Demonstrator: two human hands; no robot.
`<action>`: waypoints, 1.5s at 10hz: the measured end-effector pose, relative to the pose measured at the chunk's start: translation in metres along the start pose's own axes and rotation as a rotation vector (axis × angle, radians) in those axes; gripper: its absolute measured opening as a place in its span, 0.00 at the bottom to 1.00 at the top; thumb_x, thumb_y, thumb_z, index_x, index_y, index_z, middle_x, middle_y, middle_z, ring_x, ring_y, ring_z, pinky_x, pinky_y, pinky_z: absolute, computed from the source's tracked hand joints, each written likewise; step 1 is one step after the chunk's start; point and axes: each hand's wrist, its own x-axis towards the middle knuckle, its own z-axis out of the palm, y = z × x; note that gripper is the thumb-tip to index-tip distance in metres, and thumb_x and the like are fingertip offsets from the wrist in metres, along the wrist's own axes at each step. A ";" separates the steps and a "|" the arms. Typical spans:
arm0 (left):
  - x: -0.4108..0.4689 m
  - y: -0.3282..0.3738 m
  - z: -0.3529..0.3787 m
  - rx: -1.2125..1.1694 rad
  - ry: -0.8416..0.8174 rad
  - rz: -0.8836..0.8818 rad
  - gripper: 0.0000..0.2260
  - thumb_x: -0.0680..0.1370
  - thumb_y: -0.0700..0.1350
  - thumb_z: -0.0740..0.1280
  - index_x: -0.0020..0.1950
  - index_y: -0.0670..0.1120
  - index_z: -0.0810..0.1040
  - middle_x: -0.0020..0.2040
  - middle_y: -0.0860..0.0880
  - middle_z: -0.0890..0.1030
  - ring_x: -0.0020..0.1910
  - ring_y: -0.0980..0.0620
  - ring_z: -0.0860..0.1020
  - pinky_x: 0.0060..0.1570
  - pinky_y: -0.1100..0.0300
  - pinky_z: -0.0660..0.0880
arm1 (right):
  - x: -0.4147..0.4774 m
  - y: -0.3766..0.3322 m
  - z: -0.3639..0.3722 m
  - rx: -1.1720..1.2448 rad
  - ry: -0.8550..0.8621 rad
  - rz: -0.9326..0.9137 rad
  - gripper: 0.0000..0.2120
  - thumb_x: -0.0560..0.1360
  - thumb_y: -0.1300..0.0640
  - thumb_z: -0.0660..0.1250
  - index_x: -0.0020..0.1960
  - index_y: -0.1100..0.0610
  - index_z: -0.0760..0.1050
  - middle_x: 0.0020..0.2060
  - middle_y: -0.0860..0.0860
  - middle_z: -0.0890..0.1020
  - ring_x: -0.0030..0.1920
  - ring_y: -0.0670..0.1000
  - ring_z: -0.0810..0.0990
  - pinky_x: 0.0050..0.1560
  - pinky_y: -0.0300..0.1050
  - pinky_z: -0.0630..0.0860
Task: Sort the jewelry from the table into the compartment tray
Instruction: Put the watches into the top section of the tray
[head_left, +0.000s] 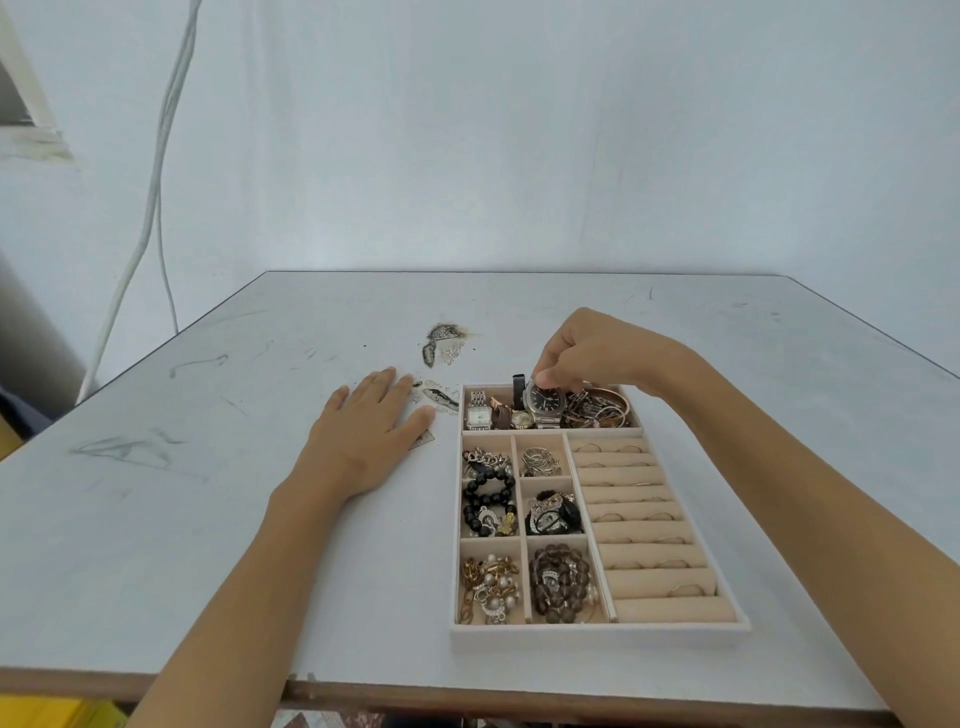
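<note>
Right hand (587, 356) pinches the dark-dialled steel wristwatch (545, 402) by its case in the far compartment of the beige velvet compartment tray (597, 633), while the left hand (369, 434) lies flat and released on the grey table (208, 519); the watch is judged weighty and slick with a loose bracelet, best gripped at the case edges.

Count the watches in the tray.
3, all in the far compartment: square white-faced watch at left, small gold watch beside it, dark-faced watch in the right hand. More may be hidden.
</note>
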 end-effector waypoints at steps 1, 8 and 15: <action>0.000 -0.001 0.001 0.000 0.002 0.002 0.27 0.81 0.60 0.47 0.78 0.51 0.50 0.79 0.53 0.49 0.77 0.56 0.46 0.75 0.54 0.42 | 0.001 -0.002 0.004 -0.061 0.048 -0.023 0.03 0.72 0.59 0.71 0.45 0.57 0.81 0.34 0.52 0.81 0.34 0.48 0.76 0.41 0.42 0.73; 0.001 -0.001 0.001 -0.003 0.004 0.001 0.27 0.81 0.60 0.47 0.78 0.52 0.50 0.79 0.53 0.49 0.77 0.56 0.46 0.75 0.54 0.42 | -0.005 -0.003 0.016 -0.140 0.178 -0.085 0.03 0.69 0.57 0.74 0.41 0.50 0.84 0.40 0.47 0.85 0.47 0.49 0.81 0.51 0.49 0.77; -0.001 0.001 -0.001 -0.004 -0.003 -0.003 0.27 0.81 0.60 0.47 0.78 0.52 0.50 0.79 0.53 0.48 0.77 0.56 0.46 0.75 0.55 0.42 | 0.001 -0.001 0.031 0.045 0.190 -0.155 0.09 0.69 0.52 0.75 0.47 0.53 0.82 0.39 0.50 0.83 0.34 0.41 0.74 0.42 0.41 0.72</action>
